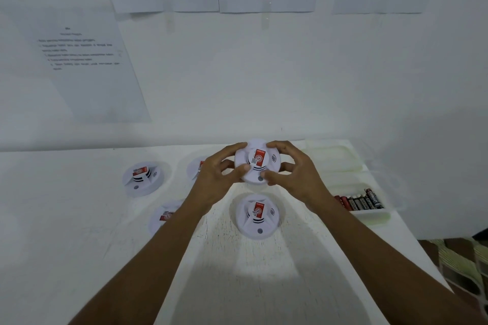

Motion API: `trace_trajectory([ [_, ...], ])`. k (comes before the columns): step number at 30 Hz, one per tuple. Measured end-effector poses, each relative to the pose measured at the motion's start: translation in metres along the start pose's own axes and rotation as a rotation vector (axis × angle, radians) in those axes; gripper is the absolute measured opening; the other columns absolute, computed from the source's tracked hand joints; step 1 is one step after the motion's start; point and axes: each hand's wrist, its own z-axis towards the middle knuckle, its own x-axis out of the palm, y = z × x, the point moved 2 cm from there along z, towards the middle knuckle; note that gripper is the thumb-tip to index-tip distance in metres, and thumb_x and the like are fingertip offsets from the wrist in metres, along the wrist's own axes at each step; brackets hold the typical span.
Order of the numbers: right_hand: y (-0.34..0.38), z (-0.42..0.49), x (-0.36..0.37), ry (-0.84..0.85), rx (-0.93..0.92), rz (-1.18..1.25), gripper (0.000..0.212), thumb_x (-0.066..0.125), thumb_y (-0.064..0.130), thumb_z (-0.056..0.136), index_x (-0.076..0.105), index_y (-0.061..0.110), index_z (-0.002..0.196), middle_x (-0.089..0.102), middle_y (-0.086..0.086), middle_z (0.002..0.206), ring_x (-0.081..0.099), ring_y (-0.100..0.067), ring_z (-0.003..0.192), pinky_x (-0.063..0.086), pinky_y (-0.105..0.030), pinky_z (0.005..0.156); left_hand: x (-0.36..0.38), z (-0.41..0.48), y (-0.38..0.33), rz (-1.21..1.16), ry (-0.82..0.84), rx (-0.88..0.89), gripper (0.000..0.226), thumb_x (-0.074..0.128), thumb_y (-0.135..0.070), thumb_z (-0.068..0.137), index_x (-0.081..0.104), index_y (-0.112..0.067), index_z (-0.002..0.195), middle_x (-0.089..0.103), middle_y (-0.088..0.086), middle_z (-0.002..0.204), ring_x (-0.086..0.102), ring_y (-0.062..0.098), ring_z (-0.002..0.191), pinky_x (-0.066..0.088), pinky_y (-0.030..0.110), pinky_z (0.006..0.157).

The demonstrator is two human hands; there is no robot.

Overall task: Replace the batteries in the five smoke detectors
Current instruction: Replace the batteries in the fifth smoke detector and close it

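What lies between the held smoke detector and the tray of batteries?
In the head view, only the right hand gripping the held detector; beyond it, bare table before the battery tray.

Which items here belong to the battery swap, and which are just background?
Job: held detector in left hand and right hand; four table detectors; batteries in tray.
Background: empty tray; wall papers; table.

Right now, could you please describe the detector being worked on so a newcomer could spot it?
On the white table, look at the far edge by the wall. There the left hand and right hand grip one detector. It alone is lifted; the other four lie flat.
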Motion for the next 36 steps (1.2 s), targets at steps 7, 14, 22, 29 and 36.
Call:
trace_trajectory([
  [7,-0.003,-0.005,0.001,-0.006,-0.034,-0.071,0.056,0.087,0.015,0.072,0.059,0.024,0.119,0.064,0.007,0.116,0.071,-0.02,0.091,0.063,-0.041,0.069,0.002,-0.004,0.004,0.115,-0.012,0.039,0.046,0.071,-0.023,0.084,0.057,-0.034,0.127,0.064,-0.006,0.125,0.066,0.013,0.106,0.057,0.031,0.085],
  [14,-0.006,-0.007,-0.002,-0.032,-0.053,-0.062,0.052,0.087,0.015,0.073,0.062,0.023,0.118,0.064,0.005,0.117,0.069,-0.019,0.1,0.062,-0.041,0.074,0.006,-0.007,0.004,0.134,-0.031,0.078,0.044,0.072,-0.022,0.084,0.059,-0.036,0.123,0.064,-0.008,0.125,0.065,0.013,0.106,0.056,0.031,0.089],
  [22,-0.007,-0.007,-0.004,-0.051,-0.059,-0.043,0.055,0.087,0.013,0.073,0.063,0.026,0.12,0.059,0.005,0.125,0.065,-0.021,0.108,0.062,-0.038,0.076,0.009,-0.006,0.003,0.196,-0.053,0.089,0.043,0.071,-0.032,0.081,0.059,-0.036,0.122,0.063,-0.007,0.125,0.065,0.015,0.103,0.055,0.039,0.092],
  [29,-0.005,-0.007,-0.007,-0.063,-0.08,-0.042,0.055,0.086,0.01,0.072,0.063,0.026,0.119,0.057,0.007,0.125,0.063,-0.017,0.11,0.062,-0.032,0.076,0.012,-0.005,0.002,0.209,-0.053,0.078,0.045,0.07,-0.034,0.08,0.059,-0.035,0.123,0.063,-0.005,0.125,0.065,0.017,0.102,0.056,0.039,0.092],
  [36,-0.007,-0.007,-0.009,-0.06,-0.101,-0.079,0.054,0.085,0.01,0.074,0.06,0.03,0.118,0.056,0.005,0.125,0.06,-0.016,0.112,0.06,-0.027,0.078,0.014,-0.002,0.005,0.24,-0.047,0.092,0.044,0.069,-0.038,0.08,0.058,-0.038,0.122,0.063,-0.005,0.126,0.065,0.015,0.101,0.056,0.038,0.091],
])
